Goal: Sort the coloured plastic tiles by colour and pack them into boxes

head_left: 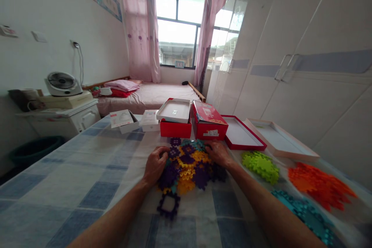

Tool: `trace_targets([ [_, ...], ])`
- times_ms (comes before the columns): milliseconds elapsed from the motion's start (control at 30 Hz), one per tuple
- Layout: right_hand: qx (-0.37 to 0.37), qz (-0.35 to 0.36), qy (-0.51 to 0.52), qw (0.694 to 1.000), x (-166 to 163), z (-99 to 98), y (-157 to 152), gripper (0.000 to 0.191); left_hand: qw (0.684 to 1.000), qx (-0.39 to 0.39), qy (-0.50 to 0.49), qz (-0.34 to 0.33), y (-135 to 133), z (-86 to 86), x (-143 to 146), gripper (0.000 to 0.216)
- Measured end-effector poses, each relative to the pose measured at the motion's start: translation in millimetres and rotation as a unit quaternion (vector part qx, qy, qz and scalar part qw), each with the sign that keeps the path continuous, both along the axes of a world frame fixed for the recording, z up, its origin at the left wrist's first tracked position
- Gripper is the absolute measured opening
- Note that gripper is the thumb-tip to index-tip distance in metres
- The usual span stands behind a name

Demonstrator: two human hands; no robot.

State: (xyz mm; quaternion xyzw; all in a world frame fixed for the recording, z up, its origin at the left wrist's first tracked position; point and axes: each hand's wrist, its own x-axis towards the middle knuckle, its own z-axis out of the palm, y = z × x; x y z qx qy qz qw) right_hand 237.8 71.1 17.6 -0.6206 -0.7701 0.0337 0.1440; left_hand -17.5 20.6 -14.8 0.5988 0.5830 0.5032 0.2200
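Note:
A mixed pile of plastic gear pieces, purple, yellow and teal, lies on the table in front of me. My left hand (156, 164) is at the pile's left edge, its fingers curled beside the purple gears (168, 176); whatever is in them is hidden. On the far right side, my right hand (218, 152) reaches over the pile's edge with fingers stretched toward the teal gears (198, 145). Yellow gears (186, 174) fill the middle between both hands. Nearer to me, a purple square frame with toothed edges (169, 205) lies apart from my fingers.
Right of the pile are heaps of lime green gears (261, 166), orange gears (319, 184) and teal gears (305, 213). Behind stand a red box (209, 120), an open red box (176, 128), a red-rimmed lid (242, 133), a pale tray (281, 137) and white boxes (124, 121).

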Motion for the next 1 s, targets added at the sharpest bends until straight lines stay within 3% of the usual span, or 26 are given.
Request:
trace_targets([
  [167,0.021,-0.025,0.027,0.999,7.8,9.4,2.8,0.039,1.000,0.007,0.002,0.004,0.8,-0.9,0.4,0.023],
  [233,0.015,-0.014,0.035,0.999,4.3,11.6,7.0,0.035,1.000,0.010,0.005,0.005,0.7,-0.9,0.2,0.022],
  [367,-0.029,0.028,0.042,0.998,-1.4,8.9,12.3,0.046,1.000,0.013,0.010,0.009,0.2,-0.9,-0.4,0.023],
  [467,-0.049,0.048,0.049,0.996,2.8,2.2,11.0,0.042,1.000,0.013,0.011,0.007,0.1,-0.8,0.3,0.023],
  [600,-0.032,0.016,0.108,0.994,19.6,-3.4,7.3,0.040,1.000,0.015,0.007,0.007,0.2,0.2,2.2,0.021],
  [733,-0.044,0.014,0.154,0.987,29.1,7.4,9.7,0.029,1.000,0.014,0.007,0.012,0.2,1.1,2.6,0.021],
  [867,-0.049,0.030,0.196,0.979,2.7,25.6,19.5,0.031,1.000,0.013,0.013,0.012,-0.2,0.7,1.8,0.022],
  [1000,-0.076,0.024,0.180,0.981,-47.2,27.1,31.8,0.028,1.000,0.013,0.015,0.014,-0.5,0.2,1.3,0.022],
])
